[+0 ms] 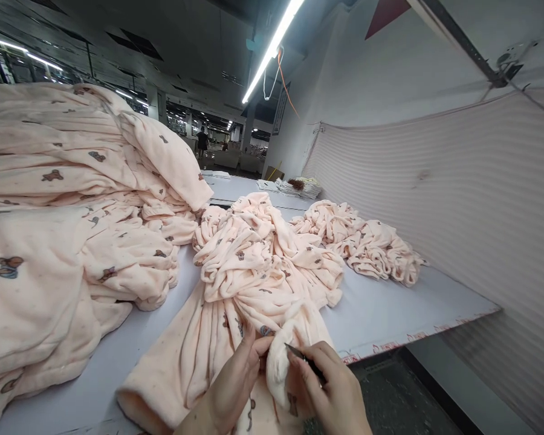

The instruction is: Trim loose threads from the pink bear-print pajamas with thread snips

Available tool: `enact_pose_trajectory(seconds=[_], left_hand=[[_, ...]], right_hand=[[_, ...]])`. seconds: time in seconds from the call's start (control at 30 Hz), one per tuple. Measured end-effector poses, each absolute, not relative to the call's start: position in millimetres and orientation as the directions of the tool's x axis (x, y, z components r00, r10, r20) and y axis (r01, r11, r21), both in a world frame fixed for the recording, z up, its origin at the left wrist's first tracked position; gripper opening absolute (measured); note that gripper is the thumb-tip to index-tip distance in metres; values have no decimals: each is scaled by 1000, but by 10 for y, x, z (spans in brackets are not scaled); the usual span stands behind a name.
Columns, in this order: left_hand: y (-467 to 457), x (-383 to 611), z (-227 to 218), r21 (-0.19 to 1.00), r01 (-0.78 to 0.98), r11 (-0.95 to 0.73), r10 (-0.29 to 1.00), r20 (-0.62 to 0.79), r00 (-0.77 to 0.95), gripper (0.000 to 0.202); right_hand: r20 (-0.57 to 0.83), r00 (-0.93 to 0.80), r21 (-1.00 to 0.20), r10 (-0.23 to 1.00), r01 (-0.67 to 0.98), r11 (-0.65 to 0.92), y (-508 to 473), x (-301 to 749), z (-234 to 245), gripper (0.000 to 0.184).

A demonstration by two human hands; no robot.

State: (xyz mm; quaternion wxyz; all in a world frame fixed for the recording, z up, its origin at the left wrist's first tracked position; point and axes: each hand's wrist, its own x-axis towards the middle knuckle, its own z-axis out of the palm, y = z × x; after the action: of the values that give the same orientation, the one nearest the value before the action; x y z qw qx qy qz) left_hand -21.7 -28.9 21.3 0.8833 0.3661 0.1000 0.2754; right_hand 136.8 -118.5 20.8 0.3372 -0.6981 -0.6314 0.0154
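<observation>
Head view: the right hand (335, 386) is gripping a dark pointed tool (315, 366) at the pale folded edge (277, 367) of printed fleece (258, 272), which is lying bunched on the table (376, 314). The left hand (233, 383) is touching it; pinching cannot be confirmed. Loose folds, shifting, could be causing a nicked cloth or finger.

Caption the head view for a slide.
Right hand holds a dark pointed tool at patterned pink fabric; left hand touches the fabric.
</observation>
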Motion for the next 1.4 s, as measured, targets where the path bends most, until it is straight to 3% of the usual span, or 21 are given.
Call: enact_pose_trajectory(seconds=[0.2, 0.3, 0.4, 0.5, 0.53, 0.63, 0.73, 0.8, 0.87, 0.97, 1.03, 1.13, 1.27, 1.4], left_hand=[[-293, -185, 177, 662, -397, 636, 509, 26, 860, 67], [-258, -137, 167, 701, -365, 613, 502, 11, 865, 68], [-170, -40, 135, 756, -335, 562, 514, -2, 858, 70], [-66, 27, 82, 745, -313, 589, 513, -46, 857, 73], [-40, 24, 65, 735, -309, 604, 509, -57, 859, 74], [0, -70, 21, 724, -332, 604, 534, -58, 844, 73], [0, -210, -17, 716, -392, 577, 604, -51, 795, 69], [-24, -267, -43, 734, -399, 549, 636, -57, 770, 66], [-83, -274, -82, 849, -304, 432, 690, -94, 718, 62], [-262, -198, -202, 980, 8, 198, 779, -162, 606, 47], [-413, -103, -321, 973, 230, 32, 810, -160, 565, 39], [-563, 56, -453, 876, 417, -244, 818, -45, 574, 45], [-486, 168, -367, 904, 320, -285, 796, 37, 604, 18], [-367, 182, -235, 995, -23, -99, 769, 92, 633, 26]], right_hand=[[342, 198, -556, 919, 830, 28, -1130, 1435, 244, 23], [327, 252, -621, 911, 784, 6, -1178, 1490, 224, 23], [272, 177, -653, 946, 756, 46, -1277, 1427, 58, 20], [126, 63, -603, 990, 797, 26, -1321, 1234, -250, 36], [104, 68, -548, 992, 837, 0, -1314, 1172, -355, 33], [174, 46, -492, 984, 870, 46, -1257, 1114, -559, 15], [297, 139, -632, 945, 771, 85, -1198, 1305, -546, 24], [295, 255, -703, 921, 711, 28, -1150, 1516, -476, 33], [244, 322, -741, 915, 670, -39, -1074, 1728, -417, 36], [203, 352, -767, 914, 637, -75, -918, 1961, -392, 38], [198, 357, -778, 913, 624, -75, -834, 2039, -398, 40], [200, 321, -801, 926, 598, -34, -830, 2048, -375, 39], [210, 233, -821, 949, 570, 42, -1033, 1944, -257, 28], [294, 133, -786, 947, 598, 160, -1135, 1846, -148, 27]])
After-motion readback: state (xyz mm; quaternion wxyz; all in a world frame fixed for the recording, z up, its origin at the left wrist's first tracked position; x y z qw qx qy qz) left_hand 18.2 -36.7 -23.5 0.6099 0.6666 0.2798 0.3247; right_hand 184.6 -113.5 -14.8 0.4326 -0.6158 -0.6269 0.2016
